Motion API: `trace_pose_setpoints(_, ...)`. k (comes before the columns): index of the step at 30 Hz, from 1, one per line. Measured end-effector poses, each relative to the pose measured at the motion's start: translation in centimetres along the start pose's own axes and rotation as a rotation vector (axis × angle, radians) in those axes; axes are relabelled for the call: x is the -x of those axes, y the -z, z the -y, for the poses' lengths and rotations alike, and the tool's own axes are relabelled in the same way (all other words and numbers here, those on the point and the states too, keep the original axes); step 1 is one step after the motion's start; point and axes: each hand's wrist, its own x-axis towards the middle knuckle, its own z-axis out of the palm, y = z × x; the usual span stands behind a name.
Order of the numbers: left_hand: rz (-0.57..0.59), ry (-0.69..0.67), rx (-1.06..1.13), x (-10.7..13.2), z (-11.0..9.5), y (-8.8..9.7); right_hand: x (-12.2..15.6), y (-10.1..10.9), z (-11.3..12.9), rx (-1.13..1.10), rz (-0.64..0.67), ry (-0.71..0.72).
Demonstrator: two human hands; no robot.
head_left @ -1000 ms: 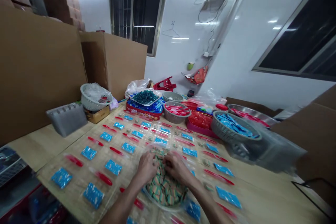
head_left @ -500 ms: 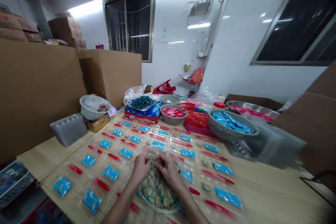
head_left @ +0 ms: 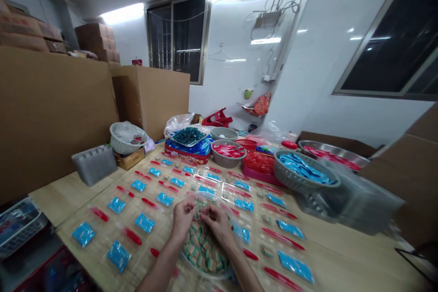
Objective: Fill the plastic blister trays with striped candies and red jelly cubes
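A round, clear-rimmed bowl point(head_left: 219, 276) filled with small green-and-tan striped pieces point(head_left: 205, 248) stands on the table before me. Over its far half, my left hand point(head_left: 184, 216) is closed in a pinch, fingertips towards the right. My right hand point(head_left: 216, 221) pinches opposite it, the two sets of fingertips a little apart. Whatever they hold is too small to make out. Around the bowl lie clear plastic trays in rows, each with a blue packet point(head_left: 144, 223) and a red, slim-handled item point(head_left: 132, 236); some on the right also hold a striped piece point(head_left: 267, 251).
At the back stand a grey basket of blue packets point(head_left: 278, 173), a grey basket of pink-red items point(head_left: 227, 163), a pink tub of red pieces point(head_left: 259, 164) and a red box of blue items point(head_left: 186, 158). Stacked clear trays point(head_left: 366, 200) sit right; cardboard point(head_left: 54, 114) walls the left.
The camera view has shifted slightly, so the scene sits a little further right and lower at the back. Both hands stay pinched over the bowl, their fingertips slightly further apart.
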Motion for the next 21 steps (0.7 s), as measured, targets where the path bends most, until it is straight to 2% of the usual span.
trace_pose_setpoints(4,-0.059,0.092,0.115,0.4,0.2,-0.4,-0.2,0.0,-0.3,-0.146,0.026,-0.043)
trace_pose_setpoints(6,-0.05,0.122,0.158,0.5,0.2,-0.4,-0.2,0.1,-0.4,-0.158,0.026,-0.055)
trace_pose_setpoints(13,-0.012,0.232,0.24,1.0,-0.3,-0.5,0.1,0.0,-0.1,0.169,-0.043,0.027)
trace_pose_setpoints(21,-0.035,0.235,0.234,1.1,-0.5,-0.4,0.6,-0.1,0.1,0.172,-0.012,0.016)
